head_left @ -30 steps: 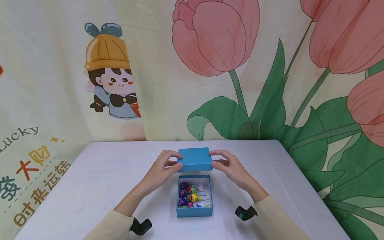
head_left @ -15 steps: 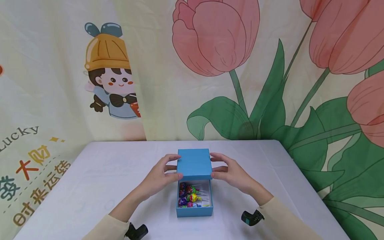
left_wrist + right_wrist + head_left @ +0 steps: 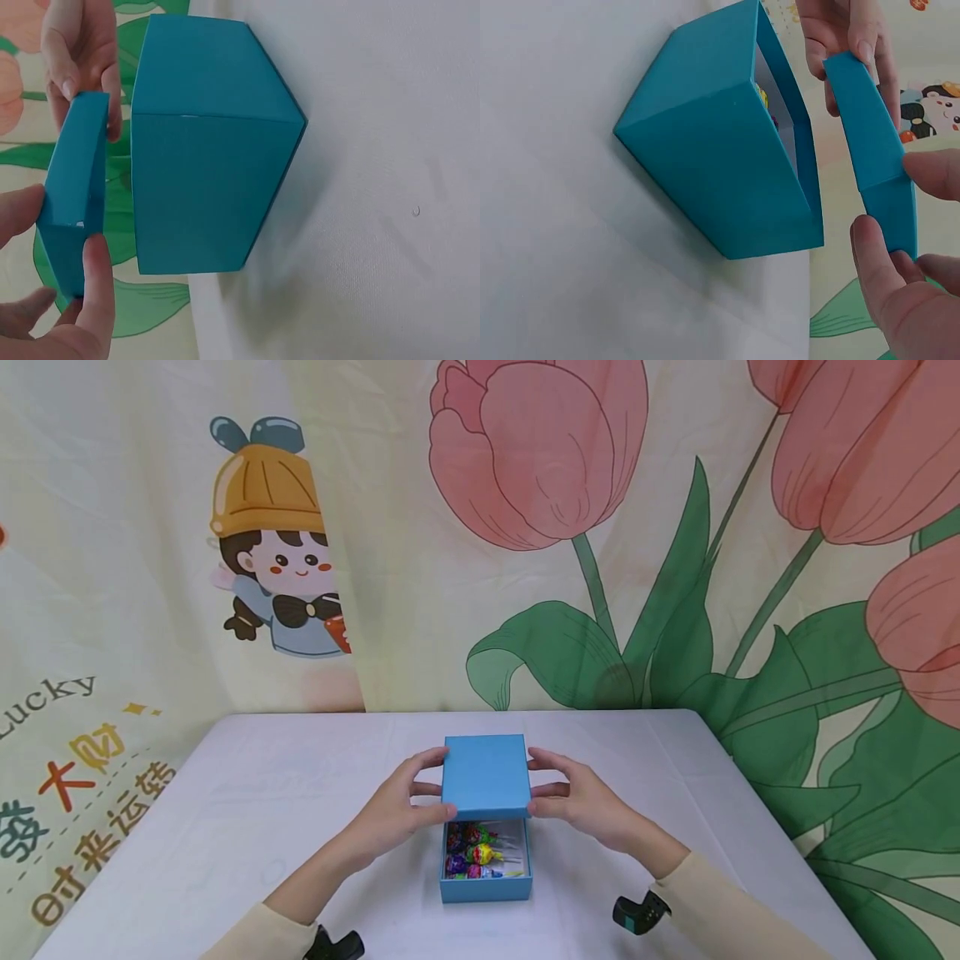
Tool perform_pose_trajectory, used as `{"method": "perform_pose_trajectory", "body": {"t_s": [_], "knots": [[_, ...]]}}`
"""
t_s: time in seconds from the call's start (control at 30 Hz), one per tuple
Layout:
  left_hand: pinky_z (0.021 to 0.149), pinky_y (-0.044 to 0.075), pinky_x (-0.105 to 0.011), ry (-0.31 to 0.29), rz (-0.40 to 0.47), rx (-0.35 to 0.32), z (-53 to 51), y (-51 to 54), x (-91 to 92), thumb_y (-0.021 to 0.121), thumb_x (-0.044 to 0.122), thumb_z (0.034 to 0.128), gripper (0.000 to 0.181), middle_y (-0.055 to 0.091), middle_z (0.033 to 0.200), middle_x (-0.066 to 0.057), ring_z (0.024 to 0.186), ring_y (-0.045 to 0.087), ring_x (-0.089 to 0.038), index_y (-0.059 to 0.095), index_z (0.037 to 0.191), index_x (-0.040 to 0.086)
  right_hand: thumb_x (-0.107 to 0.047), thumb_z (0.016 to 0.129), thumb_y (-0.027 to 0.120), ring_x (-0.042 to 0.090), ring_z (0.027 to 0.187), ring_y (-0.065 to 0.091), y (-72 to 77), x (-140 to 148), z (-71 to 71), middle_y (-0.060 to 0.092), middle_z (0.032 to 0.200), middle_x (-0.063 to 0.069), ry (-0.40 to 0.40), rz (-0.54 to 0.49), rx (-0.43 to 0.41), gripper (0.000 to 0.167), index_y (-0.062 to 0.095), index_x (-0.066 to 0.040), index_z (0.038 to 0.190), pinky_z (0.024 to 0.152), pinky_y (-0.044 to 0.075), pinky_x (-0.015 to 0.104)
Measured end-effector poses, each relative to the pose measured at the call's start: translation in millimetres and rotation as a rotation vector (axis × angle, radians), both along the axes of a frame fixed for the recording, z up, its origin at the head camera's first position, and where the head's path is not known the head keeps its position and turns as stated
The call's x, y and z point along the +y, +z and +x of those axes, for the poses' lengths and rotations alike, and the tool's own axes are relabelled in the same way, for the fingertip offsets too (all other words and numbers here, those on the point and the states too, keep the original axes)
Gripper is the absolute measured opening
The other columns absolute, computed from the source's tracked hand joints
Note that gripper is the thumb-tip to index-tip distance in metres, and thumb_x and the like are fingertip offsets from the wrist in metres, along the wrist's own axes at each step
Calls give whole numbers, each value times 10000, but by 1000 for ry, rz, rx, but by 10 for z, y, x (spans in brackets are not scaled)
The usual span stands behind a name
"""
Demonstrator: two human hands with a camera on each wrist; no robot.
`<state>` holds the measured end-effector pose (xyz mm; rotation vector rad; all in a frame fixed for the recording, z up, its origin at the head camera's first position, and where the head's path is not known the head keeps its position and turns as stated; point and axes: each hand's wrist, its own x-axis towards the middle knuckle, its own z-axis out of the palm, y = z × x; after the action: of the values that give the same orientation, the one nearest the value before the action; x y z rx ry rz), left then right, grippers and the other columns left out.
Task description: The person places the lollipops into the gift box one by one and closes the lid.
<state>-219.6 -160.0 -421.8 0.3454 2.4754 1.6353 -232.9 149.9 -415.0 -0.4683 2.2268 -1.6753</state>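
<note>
A blue box lid (image 3: 486, 775) is held between both hands above the rear part of a blue box (image 3: 486, 890). My left hand (image 3: 390, 806) grips the lid's left side, its thumb at the front corner. On the opposite side my right hand (image 3: 588, 802) grips it the same way. Colourful wrapped lollipops (image 3: 480, 853) lie in the box, their white sticks pointing right; the lid hides the rear ones. In the left wrist view the lid (image 3: 75, 172) is apart from the box (image 3: 210, 187). The right wrist view also shows a gap between lid (image 3: 870, 135) and box (image 3: 712, 165).
A white-covered table (image 3: 225, 827) carries the box. Behind it hangs a curtain (image 3: 390, 527) printed with tulips and a cartoon figure. Black wrist cameras (image 3: 641, 912) sit at both sleeves.
Both hands have brought the lid nearer and over the box's rear, tilting its top more into view. It covers part of the box opening now. The box has stayed in place.
</note>
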Motion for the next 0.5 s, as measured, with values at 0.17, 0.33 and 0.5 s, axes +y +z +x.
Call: {"method": "perform_pose_trajectory", "body": {"t_s": [0.17,0.33,0.5], "knots": [[991,565,-611,15,-16,-40,19,-8,-7,875,323,898,934,376,1673,-73,1337,581,-301,348,1668,274,-117,963,799,332,1316,632,7,-27,37,447,1612,151,-13,18,-1,830,350,-94,1660,1016,586,448],[991,570,-597,22,-29,-54,33,-23,-7,895,312,877,991,375,1652,-83,1326,587,-293,325,1684,248,-110,947,815,328,1303,634,0,-54,59,434,1608,152,-27,41,1,812,395,-100,1643,1017,586,459],[1001,577,-546,22,-25,-62,53,-22,-7,906,284,869,1005,401,1607,-102,1307,594,-288,325,1686,218,-115,949,813,327,1300,631,-15,-58,68,468,1578,156,-20,57,6,809,400,-114,1644,1023,583,469]]}}
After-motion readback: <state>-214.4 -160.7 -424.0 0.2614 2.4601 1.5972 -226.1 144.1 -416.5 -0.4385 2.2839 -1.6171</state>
